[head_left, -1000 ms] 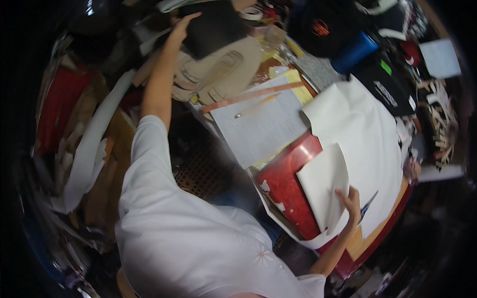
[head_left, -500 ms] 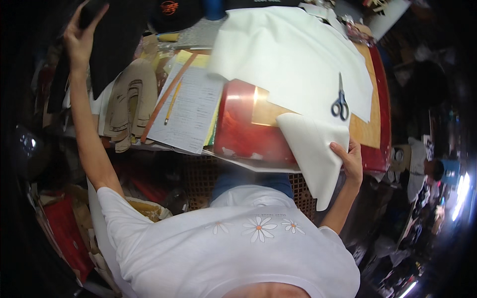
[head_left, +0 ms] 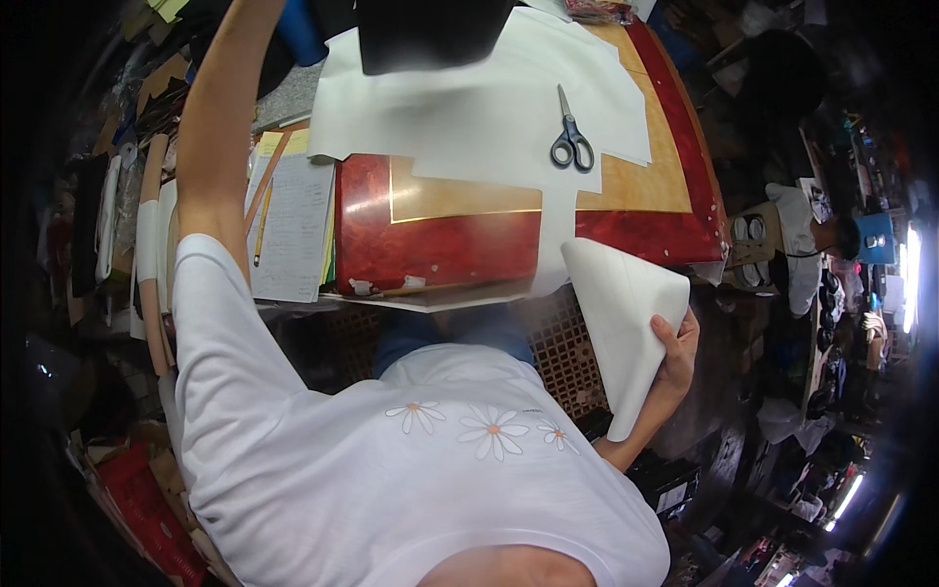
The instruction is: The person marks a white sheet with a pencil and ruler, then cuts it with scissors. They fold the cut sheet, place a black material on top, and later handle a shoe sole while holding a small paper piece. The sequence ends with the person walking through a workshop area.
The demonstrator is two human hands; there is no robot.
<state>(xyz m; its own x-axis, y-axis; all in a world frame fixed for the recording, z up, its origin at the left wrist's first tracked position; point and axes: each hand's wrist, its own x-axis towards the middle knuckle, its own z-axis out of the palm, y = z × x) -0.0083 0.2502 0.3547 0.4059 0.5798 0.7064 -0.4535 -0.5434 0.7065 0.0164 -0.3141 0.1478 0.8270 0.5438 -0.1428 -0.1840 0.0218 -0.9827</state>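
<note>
My right hand [head_left: 677, 342] is closed on a folded piece of white, leather-like sheet [head_left: 631, 313], held off the table's front right edge. The larger white sheet [head_left: 469, 127] lies over the table, a narrow strip of it reaching down toward the front edge. Dark-handled scissors [head_left: 571, 142] rest on this sheet with the blades pointing away. My left arm [head_left: 220, 127] stretches up and out past the top edge, so the left hand is hidden. A black, flat-sided object [head_left: 430, 34] covers the far part of the sheet; what holds it does not show.
The red table top [head_left: 440, 252] has a tan, gold-edged panel [head_left: 626, 191]. On the left lie written papers [head_left: 293, 225], a yellow pencil [head_left: 262, 225] and a brown strip [head_left: 269, 176]. Rolls of material [head_left: 149, 235] stand farther left. Crowded shelves [head_left: 831, 293] line the right.
My left hand has gone from the upper left out past the top edge. The black object now shows over the sheet. My right hand has drawn the white piece away from the scissors.
</note>
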